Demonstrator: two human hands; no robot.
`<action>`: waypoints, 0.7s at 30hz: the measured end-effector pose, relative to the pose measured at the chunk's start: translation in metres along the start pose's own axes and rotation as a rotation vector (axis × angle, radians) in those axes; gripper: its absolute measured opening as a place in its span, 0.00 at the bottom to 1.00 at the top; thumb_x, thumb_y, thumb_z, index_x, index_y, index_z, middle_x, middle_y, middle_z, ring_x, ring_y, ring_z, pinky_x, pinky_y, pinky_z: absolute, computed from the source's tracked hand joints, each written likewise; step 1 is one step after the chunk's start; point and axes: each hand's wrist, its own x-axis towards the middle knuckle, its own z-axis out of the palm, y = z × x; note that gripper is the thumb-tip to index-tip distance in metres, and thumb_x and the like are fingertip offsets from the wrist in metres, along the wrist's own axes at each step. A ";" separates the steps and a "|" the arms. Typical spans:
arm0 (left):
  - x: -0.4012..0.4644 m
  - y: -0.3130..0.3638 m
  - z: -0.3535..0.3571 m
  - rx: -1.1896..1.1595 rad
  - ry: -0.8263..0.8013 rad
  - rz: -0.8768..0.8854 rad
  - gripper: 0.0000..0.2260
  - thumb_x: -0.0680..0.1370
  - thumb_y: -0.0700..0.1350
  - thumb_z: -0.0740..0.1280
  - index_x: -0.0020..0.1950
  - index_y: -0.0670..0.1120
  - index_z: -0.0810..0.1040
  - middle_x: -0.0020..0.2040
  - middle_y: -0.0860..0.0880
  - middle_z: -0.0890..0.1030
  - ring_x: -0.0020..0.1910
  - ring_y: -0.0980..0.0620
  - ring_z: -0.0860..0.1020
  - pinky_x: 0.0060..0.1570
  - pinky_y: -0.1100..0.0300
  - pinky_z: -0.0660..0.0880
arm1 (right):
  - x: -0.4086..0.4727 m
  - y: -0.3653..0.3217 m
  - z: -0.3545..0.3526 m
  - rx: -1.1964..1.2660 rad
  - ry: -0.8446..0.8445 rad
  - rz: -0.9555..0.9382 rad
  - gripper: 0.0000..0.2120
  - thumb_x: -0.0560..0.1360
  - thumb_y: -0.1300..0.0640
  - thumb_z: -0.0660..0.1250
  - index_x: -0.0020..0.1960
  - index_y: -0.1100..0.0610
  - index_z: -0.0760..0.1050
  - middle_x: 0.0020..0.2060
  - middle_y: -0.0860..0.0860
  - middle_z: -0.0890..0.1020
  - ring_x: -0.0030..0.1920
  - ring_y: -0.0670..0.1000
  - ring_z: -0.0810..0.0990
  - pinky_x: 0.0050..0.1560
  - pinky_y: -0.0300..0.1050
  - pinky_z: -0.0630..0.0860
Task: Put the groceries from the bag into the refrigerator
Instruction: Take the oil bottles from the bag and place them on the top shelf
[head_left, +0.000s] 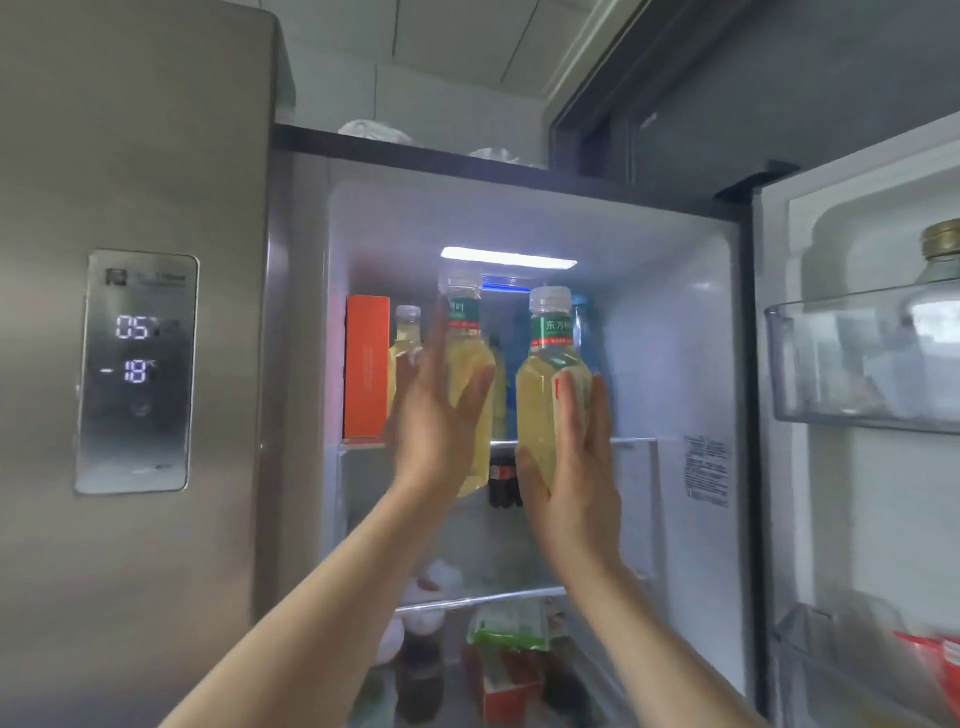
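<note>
Both my hands, left (436, 421) and right (571, 467), fingers wrapped loosely round full, slick, weighty tea bottles (470, 384) (545, 384) at mid-body, lift them over the top shelf's front edge (631, 441).

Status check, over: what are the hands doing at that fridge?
Left hand, right hand: one yellow drink bottle each, at top shelf. Orange box and bottles already there.

- Clear plastic bottle right of centre (551, 384): pale yellow drink, green-and-red label, white cap.
- Tall cardboard carton left of centre (367, 364): orange.
- Closed metal refrigerator door on the left (135, 156): brushed silver, white digits.
</note>
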 end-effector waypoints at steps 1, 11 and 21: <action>0.009 -0.005 0.005 0.046 0.004 0.012 0.30 0.77 0.60 0.63 0.74 0.67 0.51 0.69 0.52 0.69 0.66 0.54 0.67 0.52 0.61 0.64 | 0.009 0.004 0.009 -0.002 -0.019 0.002 0.39 0.77 0.57 0.66 0.78 0.46 0.46 0.79 0.51 0.46 0.78 0.49 0.45 0.70 0.55 0.65; 0.056 -0.066 0.047 0.258 0.087 0.047 0.31 0.77 0.57 0.64 0.75 0.65 0.51 0.66 0.48 0.70 0.60 0.49 0.74 0.46 0.57 0.70 | 0.057 0.044 0.075 0.039 -0.062 0.052 0.38 0.78 0.52 0.63 0.77 0.39 0.40 0.78 0.45 0.40 0.77 0.54 0.51 0.68 0.54 0.64; 0.087 -0.107 0.083 0.357 0.093 0.053 0.33 0.76 0.58 0.63 0.77 0.60 0.51 0.63 0.47 0.72 0.62 0.48 0.73 0.44 0.56 0.71 | 0.077 0.076 0.122 0.051 -0.021 0.062 0.43 0.75 0.53 0.68 0.78 0.41 0.41 0.78 0.50 0.43 0.71 0.56 0.65 0.59 0.51 0.74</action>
